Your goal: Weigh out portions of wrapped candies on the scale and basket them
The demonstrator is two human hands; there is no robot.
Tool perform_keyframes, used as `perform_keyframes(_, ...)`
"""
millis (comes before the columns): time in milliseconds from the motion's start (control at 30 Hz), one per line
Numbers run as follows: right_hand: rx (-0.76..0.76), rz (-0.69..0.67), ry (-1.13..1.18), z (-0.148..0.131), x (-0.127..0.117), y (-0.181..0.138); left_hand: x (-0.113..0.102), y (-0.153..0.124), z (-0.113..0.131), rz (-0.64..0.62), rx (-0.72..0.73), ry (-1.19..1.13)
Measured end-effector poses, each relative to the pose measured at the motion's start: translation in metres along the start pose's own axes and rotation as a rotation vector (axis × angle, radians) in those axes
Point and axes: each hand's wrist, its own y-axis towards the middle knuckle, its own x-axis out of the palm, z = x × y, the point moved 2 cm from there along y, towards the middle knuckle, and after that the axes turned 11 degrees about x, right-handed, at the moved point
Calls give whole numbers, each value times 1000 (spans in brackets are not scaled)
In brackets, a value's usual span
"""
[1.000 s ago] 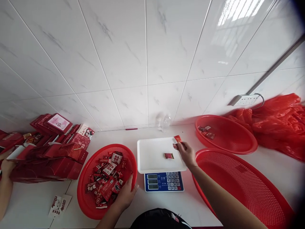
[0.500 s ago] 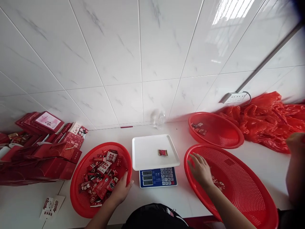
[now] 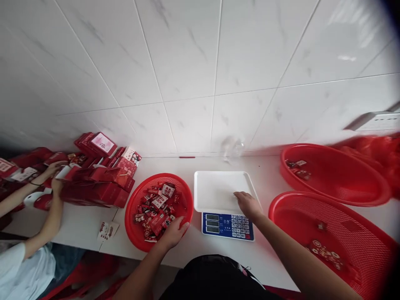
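My left hand (image 3: 171, 234) grips the near right rim of a round red basket (image 3: 130, 233), thumb outside and fingers inside. Red and white wrapped candies (image 3: 159, 202) fill the bottom of that basket. My right hand (image 3: 249, 205) reaches over the white tray (image 3: 215, 191) of a weighing scale. Its fingers are drawn together on the tray's right part, where a single wrapped candy lay; the fingers now hide that candy. Below the tray is the scale's blue keypad panel (image 3: 228, 226).
On the right stand two more red baskets (image 3: 368, 233), (image 3: 343, 175) with a few candies. Red gift boxes (image 3: 96, 187) are stacked at left, where another person's hands (image 3: 56, 177) work. A printed card (image 3: 108, 231) lies near the left basket. A tiled wall (image 3: 190, 125) rises behind.
My right hand has moved left from the large right basket to the scale tray, covering the candy there. My left hand stays on its basket. The view has turned left, bringing another person in.
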Motion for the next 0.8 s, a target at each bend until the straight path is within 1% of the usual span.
perform_keyframes(67,59,93,106,15,-5,-8,-8,1,-7,39,-24,59)
perform_keyframes(167,252,278,251,49,-19,-32,-22,3,-24,100,-81,243)
perform_keyframes(233,380,366,234,74,-29,-53,-29,6,-39,105,-178,362)
perform_keyframes(300,467,441,155,94,-37,-75,-30,8,-54,82,-279,443)
perform_keyframes(333,487,471,126,100,-40,-84,-28,10,-59,65,-310,473)
perform_keyframes(400,485,507,116,106,-44,-99,-23,15,-65,42,-322,529)
perform_keyframes(500,444,499,192,92,-44,-107,-14,23,-63,45,-286,596)
perform_keyframes(600,390,466,275,63,-41,-102,-13,31,-55,107,-206,479)
perform_keyframes(700,297,441,342,33,-37,-94,-22,40,-50,156,-164,302)
perform_keyframes(800,251,368,407,12,-34,-89,-36,47,-47,187,-138,183)
